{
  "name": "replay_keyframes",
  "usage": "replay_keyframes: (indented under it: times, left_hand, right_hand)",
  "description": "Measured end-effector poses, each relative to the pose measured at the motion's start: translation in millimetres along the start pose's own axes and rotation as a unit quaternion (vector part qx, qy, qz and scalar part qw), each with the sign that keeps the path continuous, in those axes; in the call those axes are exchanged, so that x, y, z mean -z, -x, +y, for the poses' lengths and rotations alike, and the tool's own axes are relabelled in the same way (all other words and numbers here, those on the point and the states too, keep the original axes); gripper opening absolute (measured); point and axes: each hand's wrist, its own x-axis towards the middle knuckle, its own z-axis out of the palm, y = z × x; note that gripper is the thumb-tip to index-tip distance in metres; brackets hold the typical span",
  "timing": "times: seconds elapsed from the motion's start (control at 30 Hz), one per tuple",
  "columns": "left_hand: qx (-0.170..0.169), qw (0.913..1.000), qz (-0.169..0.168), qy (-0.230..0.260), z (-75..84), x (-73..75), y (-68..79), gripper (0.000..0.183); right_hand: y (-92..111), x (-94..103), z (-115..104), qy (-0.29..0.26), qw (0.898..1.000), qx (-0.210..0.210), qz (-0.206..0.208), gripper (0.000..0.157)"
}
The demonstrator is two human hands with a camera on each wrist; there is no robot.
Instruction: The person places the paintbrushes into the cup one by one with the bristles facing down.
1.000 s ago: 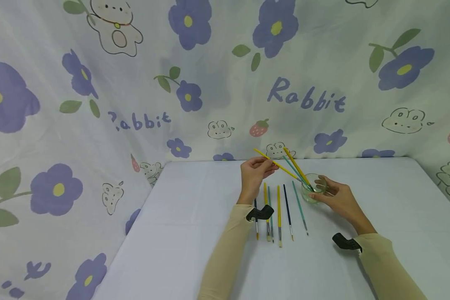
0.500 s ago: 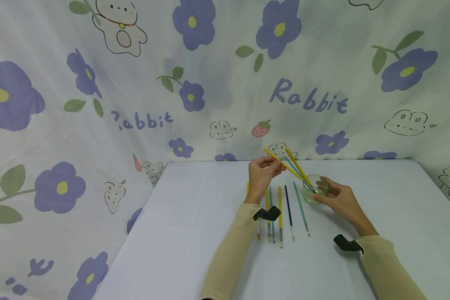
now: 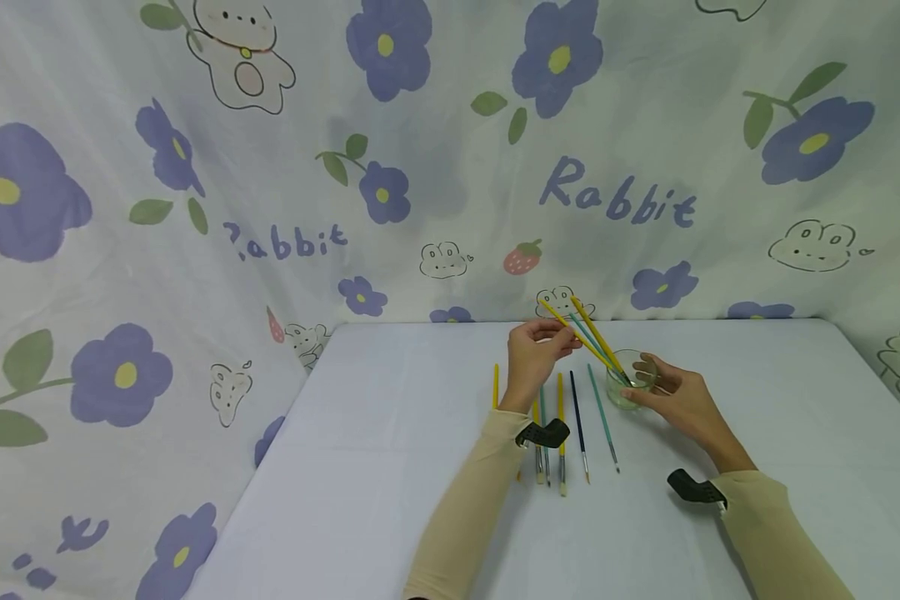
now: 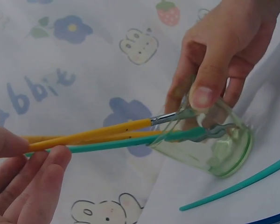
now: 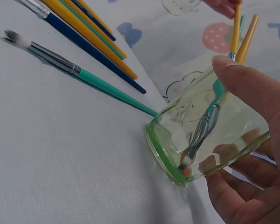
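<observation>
Lower left in the left-wrist view, my left fingers [image 4: 44, 186] pinch a yellow brush [image 4: 102, 132]; its long axis points rightward into the mouth of the glass jar [image 4: 226, 161], which my nearer right hand [image 4: 228, 56] grips.

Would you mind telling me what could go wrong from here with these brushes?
The yellow brush pinched by the left hand might catch on the teal brush leaning in the glass. If the right hand loosened its grip, the glass could tip. The left sleeve crosses above loose brushes and may nudge them.
</observation>
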Motion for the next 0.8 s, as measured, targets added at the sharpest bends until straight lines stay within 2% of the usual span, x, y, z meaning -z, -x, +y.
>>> replay_keyframes:
  times: [0.4, 0.8]
  left_hand:
    - [-0.006, 0.9999, 0.005, -0.014, -8.5, -6.3, 2.2, 0.009]
    - [-0.003, 0.9995, -0.010, -0.031, -10.6, -8.8, 5.9, 0.010]
  right_hand:
    - [0.3, -0.6, -0.1, -0.004, 1.000, -0.003, 0.001, 0.096]
    - [-0.2, -1.1, -0.5, 0.004, 1.000, 0.001, 0.005, 0.094]
